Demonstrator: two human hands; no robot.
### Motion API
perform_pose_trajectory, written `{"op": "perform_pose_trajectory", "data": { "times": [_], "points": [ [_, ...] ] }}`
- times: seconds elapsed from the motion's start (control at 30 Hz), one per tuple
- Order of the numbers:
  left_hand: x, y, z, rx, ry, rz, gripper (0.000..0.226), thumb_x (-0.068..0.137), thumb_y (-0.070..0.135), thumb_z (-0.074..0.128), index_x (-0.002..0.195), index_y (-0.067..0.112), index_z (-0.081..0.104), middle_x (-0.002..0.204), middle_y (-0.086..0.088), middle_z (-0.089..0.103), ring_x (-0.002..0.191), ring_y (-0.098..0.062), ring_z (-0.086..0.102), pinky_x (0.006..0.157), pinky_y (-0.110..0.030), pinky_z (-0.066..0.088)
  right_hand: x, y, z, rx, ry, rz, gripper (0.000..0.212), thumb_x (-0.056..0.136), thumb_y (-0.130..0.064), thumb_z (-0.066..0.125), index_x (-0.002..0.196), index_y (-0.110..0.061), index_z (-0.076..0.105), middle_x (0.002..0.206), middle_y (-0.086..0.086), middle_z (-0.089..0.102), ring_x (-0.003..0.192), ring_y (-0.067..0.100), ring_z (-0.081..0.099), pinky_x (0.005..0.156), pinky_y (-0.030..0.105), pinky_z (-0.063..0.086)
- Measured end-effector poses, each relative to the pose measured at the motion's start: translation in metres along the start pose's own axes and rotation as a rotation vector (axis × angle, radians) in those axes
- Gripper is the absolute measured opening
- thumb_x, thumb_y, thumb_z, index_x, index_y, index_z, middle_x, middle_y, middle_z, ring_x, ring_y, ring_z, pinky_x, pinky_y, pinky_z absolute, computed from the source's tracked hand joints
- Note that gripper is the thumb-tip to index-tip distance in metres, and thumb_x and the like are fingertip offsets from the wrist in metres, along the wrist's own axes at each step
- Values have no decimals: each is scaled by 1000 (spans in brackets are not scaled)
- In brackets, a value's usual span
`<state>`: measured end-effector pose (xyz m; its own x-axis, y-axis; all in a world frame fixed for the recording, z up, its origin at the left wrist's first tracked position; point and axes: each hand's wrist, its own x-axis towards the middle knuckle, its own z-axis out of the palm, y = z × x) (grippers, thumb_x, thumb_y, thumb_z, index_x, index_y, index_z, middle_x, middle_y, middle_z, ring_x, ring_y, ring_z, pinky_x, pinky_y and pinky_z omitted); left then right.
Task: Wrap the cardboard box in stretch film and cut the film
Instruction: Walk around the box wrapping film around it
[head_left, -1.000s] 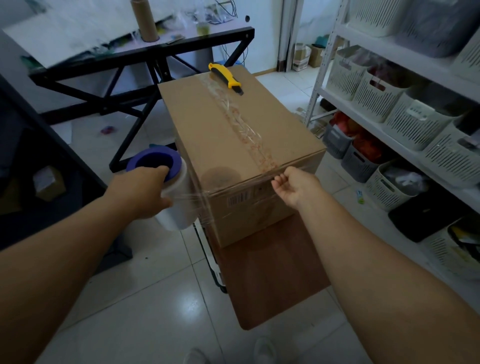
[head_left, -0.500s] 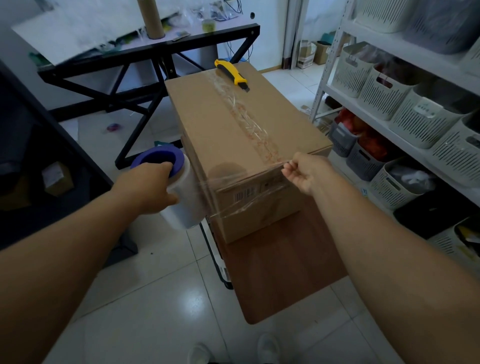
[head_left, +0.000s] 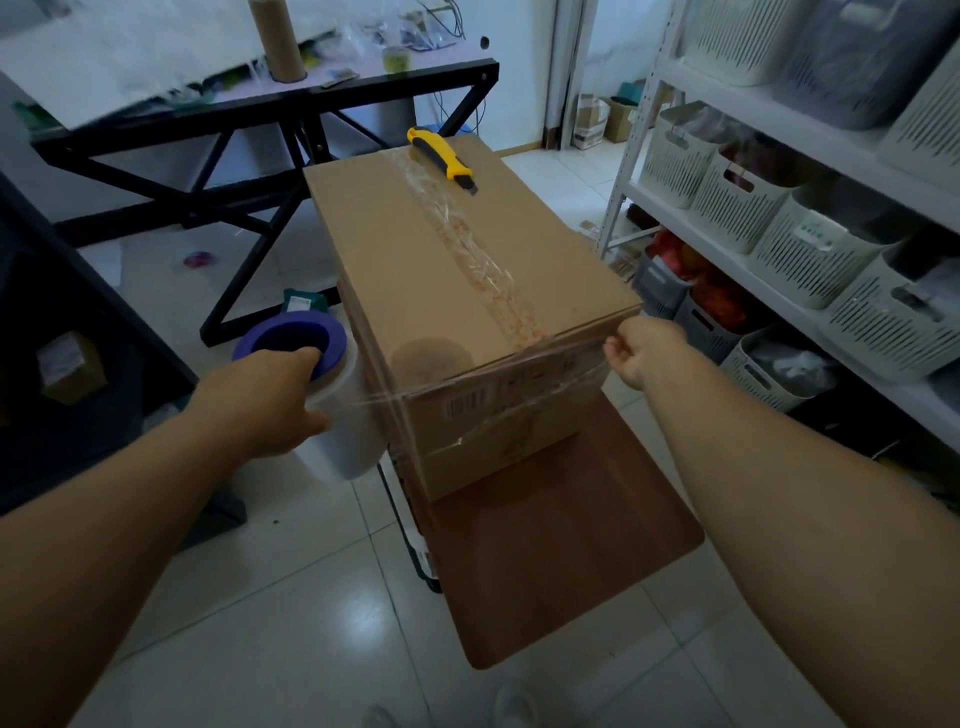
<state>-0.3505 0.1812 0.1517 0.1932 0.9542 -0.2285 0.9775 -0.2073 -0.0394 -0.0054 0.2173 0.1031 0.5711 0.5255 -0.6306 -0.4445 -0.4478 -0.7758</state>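
A cardboard box is seen at the centre of the frame, standing on a brown wooden table and closed along its top seam with clear tape. What the box holds cannot be told. A yellow utility knife is laid on the far end of its top.

A roll of stretch film with a purple core cap is held upright just left of the box's near corner. It is gripped by the left hand, whose fingers are curled over the cap's rim and into the core. From the roll a band of film is drawn across the box's near face. Its free end is pinched at the right corner by the right hand, fingers closed together on it.

At the right of the frame, metal shelving is filled with pale slotted baskets; red items are seen in the darker baskets below. At upper left, a cardboard tube is stood on a black-framed table.
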Motion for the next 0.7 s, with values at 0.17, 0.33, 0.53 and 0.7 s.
{"op": "perform_pose_trajectory", "data": {
  "times": [0.17, 0.33, 0.53, 0.7],
  "points": [
    [-2, -4, -2, -4, -17, 4, 28, 82, 41, 66, 92, 24, 45, 78, 5, 53, 69, -11, 51, 63, -30, 43, -3, -6, 4, -59, 30, -53, 26, 92, 3, 46, 114, -4, 58, 83, 7, 57, 64, 10, 54, 43, 17, 48],
    [-2, -5, -4, -12, -18, -17, 30, 81, 40, 67, 97, 23, 47, 82, 5, 53, 77, -15, 52, 70, -33, 47, -21, -11, 11, -115, 40, -159, 19, 90, -7, 50, 107, -11, 58, 77, 0, 56, 57, 6, 47, 49, 17, 44],
    [5, -7, -5, -1, 24, -7, 33, 82, 41, 66, 100, 23, 44, 88, 4, 49, 80, -17, 48, 68, -34, 44, -66, 9, 47, -370, 54, -549, 12, 87, -7, 43, 84, -16, 50, 81, -2, 49, 70, 13, 47, 69, 24, 37],
    [14, -13, -4, -31, 8, 42, 34, 83, 41, 65, 104, 21, 45, 88, 4, 47, 88, -22, 53, 91, -48, 44, -114, 33, 83, -602, -170, -732, 11, 87, -14, 52, 90, -20, 61, 86, -3, 59, 80, 14, 54, 69, 25, 41]
  ]
}}
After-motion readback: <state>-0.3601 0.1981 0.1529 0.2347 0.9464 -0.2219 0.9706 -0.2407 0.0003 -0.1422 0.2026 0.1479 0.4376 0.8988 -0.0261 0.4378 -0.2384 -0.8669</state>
